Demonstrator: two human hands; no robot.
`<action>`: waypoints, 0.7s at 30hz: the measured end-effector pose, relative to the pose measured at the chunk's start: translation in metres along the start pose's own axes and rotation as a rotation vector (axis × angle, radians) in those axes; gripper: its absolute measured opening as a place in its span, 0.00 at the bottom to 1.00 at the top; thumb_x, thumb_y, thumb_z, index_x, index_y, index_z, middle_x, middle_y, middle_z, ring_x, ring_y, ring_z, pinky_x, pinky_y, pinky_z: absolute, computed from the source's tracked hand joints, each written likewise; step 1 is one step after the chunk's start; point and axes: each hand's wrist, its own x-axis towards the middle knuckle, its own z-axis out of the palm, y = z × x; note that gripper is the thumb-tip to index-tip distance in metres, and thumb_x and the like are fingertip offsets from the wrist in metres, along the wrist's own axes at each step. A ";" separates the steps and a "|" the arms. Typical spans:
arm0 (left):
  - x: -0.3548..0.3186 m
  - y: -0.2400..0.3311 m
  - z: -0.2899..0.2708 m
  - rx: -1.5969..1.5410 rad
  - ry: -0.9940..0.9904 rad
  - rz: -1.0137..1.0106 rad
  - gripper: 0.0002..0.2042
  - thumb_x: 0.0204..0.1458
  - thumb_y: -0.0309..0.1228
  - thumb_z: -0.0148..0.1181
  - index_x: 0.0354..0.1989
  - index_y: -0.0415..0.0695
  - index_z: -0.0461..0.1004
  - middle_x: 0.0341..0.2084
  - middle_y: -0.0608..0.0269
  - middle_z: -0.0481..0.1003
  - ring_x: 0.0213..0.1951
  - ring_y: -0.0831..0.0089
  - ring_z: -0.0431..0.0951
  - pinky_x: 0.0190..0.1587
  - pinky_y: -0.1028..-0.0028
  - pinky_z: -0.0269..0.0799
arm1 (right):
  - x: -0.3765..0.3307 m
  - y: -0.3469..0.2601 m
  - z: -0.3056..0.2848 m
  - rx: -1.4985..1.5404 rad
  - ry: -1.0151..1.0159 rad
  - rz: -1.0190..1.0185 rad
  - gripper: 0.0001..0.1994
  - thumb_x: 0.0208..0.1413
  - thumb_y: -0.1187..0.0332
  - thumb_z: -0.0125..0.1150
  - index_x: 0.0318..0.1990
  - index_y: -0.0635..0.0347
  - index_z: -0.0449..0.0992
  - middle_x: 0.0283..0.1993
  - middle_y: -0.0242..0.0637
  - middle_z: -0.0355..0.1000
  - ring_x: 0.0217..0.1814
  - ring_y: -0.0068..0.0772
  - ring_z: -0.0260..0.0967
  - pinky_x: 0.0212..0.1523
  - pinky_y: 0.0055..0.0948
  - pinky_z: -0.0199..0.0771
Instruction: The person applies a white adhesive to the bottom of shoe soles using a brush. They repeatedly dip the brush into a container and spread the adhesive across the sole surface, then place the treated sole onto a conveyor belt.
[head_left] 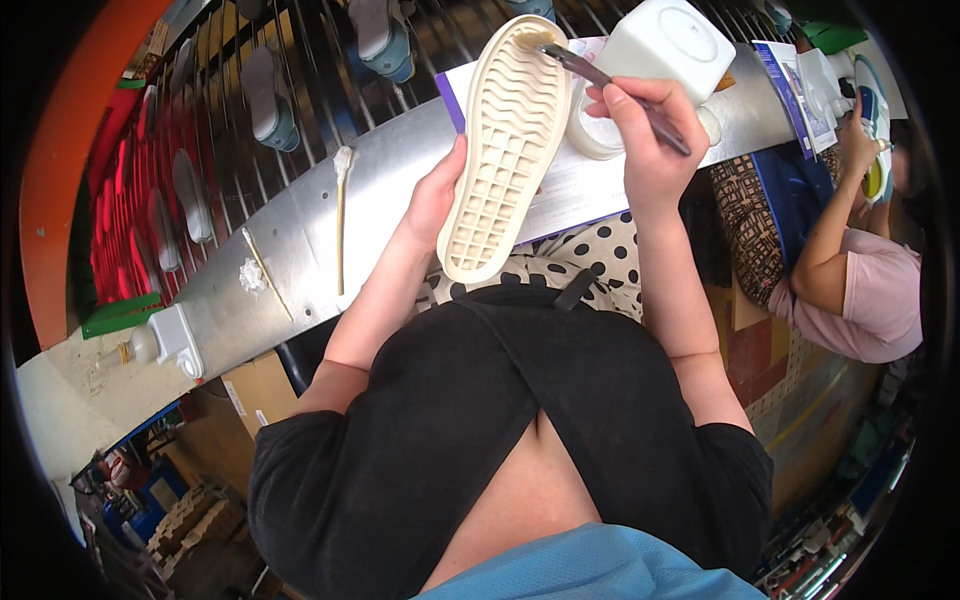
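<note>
A cream shoe sole (pixel 510 150) with a raised grid and wavy ribs on its inner face is held up in my left hand (pixel 437 195), which grips its left edge. My right hand (pixel 655 135) pinches a dark-handled brush (pixel 610 85). The brush's bristles touch the sole near its far end. Behind my right fingers stands a round whitish jar (pixel 597 135), partly hidden by the sole and hand. A large white plastic jug (pixel 668 50) lies or stands beyond it; which one I cannot tell. Papers with purple edges (pixel 575 195) lie under the sole.
On the metal ledge (pixel 300 215) at left are two thin sticks, one with a white-coated tip (pixel 342 175). Past the ledge, a rack of rods carries several shoes (pixel 270 100). A white dispenser (pixel 175 340) sits at the left end. At right, a co-worker (pixel 850 260) holds a shoe.
</note>
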 end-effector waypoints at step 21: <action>-0.002 0.035 -0.003 -0.074 -0.020 0.065 0.33 0.69 0.55 0.31 0.69 0.38 0.61 0.56 0.43 0.74 0.53 0.50 0.80 0.51 0.59 0.82 | 0.013 -0.001 -0.009 -0.193 -0.656 -0.115 0.06 0.52 0.84 0.63 0.37 0.69 0.82 0.42 0.45 0.81 0.44 0.35 0.79 0.46 0.28 0.78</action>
